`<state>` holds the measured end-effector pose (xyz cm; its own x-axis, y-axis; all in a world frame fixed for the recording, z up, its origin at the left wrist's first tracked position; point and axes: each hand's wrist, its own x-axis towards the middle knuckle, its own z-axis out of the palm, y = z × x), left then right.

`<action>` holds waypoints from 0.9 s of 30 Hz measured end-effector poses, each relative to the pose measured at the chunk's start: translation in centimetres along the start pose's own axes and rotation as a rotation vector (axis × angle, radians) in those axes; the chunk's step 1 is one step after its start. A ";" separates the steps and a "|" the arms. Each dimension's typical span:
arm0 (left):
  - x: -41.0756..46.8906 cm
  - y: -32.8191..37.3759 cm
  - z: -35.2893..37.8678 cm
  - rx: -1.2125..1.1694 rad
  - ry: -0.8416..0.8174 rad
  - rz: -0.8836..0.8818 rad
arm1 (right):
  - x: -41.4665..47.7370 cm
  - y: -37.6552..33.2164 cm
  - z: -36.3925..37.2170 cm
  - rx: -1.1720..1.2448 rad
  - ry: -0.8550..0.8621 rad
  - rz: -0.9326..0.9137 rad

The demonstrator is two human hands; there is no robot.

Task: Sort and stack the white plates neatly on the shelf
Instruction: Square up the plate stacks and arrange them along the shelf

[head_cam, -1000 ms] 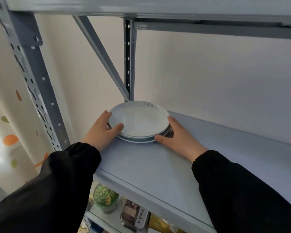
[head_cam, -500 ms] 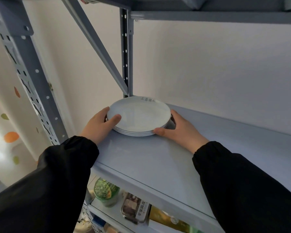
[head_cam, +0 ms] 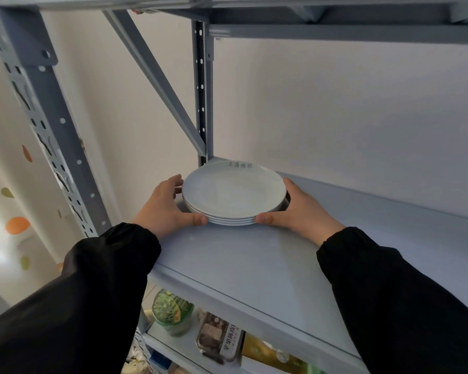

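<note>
Grips first: I see my left grip (head_cam: 164,209) and right grip (head_cam: 300,211) curled round opposite sides of the stack of white plates (head_cam: 233,190), thumbs against its near edge. It sits on the grey shelf (head_cam: 254,260), back left corner, beside the metal post (head_cam: 201,90). A pale wall (head_cam: 335,117) stands behind, and a green jar (head_cam: 170,311) sits on the level below.

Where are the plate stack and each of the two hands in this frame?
plate stack (head_cam: 233,191): head view, middle of the top plate's face.
left hand (head_cam: 161,209): head view, back of the hand.
right hand (head_cam: 304,209): head view, back of the hand.
</note>
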<state>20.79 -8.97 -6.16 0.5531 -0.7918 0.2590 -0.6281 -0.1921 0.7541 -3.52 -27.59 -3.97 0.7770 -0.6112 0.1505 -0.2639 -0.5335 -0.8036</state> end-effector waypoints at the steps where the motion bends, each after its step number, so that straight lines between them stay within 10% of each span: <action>1: 0.2 -0.1 0.0 0.005 -0.023 -0.001 | 0.0 0.1 -0.1 0.014 0.004 0.009; 27: -3.5 10.2 7.8 0.032 -0.272 0.038 | -15.1 1.9 -9.5 -0.001 0.089 0.132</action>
<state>8.15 -12.68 -4.05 0.3639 -0.9247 0.1121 -0.6651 -0.1737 0.7263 -21.19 -24.95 -2.27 0.6822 -0.7251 0.0943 -0.3610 -0.4461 -0.8189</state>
